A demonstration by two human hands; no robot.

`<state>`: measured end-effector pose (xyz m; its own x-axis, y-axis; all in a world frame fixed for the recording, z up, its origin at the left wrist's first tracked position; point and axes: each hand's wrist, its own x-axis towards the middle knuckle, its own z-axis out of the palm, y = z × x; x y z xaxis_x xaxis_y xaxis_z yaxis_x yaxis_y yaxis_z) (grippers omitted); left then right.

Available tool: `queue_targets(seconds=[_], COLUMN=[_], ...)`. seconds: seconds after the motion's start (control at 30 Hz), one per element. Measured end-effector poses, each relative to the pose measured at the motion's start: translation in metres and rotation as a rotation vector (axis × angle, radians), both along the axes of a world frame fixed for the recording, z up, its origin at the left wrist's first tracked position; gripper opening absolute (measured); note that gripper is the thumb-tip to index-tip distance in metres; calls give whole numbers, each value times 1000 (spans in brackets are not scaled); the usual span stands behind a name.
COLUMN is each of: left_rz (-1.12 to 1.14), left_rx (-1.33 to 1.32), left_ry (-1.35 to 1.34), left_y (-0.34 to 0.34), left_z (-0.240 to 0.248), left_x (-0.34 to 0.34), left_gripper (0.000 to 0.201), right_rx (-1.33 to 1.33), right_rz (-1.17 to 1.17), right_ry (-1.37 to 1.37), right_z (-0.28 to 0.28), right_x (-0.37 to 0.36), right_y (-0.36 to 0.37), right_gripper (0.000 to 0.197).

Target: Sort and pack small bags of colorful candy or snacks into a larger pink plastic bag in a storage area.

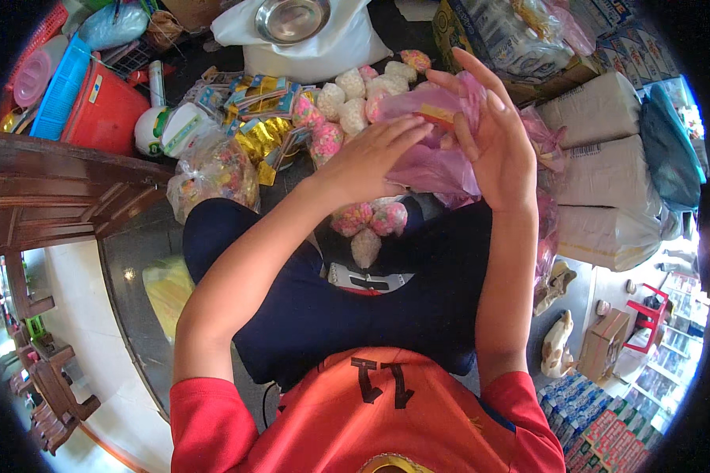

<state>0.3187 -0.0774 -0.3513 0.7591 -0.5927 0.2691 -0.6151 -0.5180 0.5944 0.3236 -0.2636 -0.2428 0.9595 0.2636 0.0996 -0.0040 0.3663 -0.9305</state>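
A thin pink plastic bag (430, 169) hangs in front of my body, between my two hands. My left hand (367, 158) lies against its left side, fingers stretched out toward the bag's upper part. My right hand (497, 154) is at the bag's upper right, with some fingers bent onto the plastic and others raised and spread. A small yellow and red piece (436, 114) shows at the bag between the hands. Just beyond my left hand, several white and pink-green bundles (353, 114) lie heaped. More pink bundles (371, 219) sit between my legs.
Gold and blue packets (260, 130) and a clear bag of colourful pieces (213, 177) lie at the left. A white sack (308, 47) carries a metal bowl (292, 17). White wrapped packs (599, 173) are stacked at the right. A red bin (106, 106) stands far left.
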Motion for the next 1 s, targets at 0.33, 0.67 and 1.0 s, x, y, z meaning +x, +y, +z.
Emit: queue_targets(seconds=[0.33,0.67,1.0], left_rz=[6,74,-461], left_rx=[90,187,86], left_ry=[272,182,178], left_y=[7,-36,-66], left_z=[4,45,111], left_x=[10,29,-31], left_gripper=[33,36,30], right_rx=[-89,-184,-39], right_rz=[-149,-356,-318], right_ry=[126,-138,-58], right_z=[-12,61,81], right_x=[22,12,-69], right_y=[-12,-50,-138], right_gripper=[39,35,40])
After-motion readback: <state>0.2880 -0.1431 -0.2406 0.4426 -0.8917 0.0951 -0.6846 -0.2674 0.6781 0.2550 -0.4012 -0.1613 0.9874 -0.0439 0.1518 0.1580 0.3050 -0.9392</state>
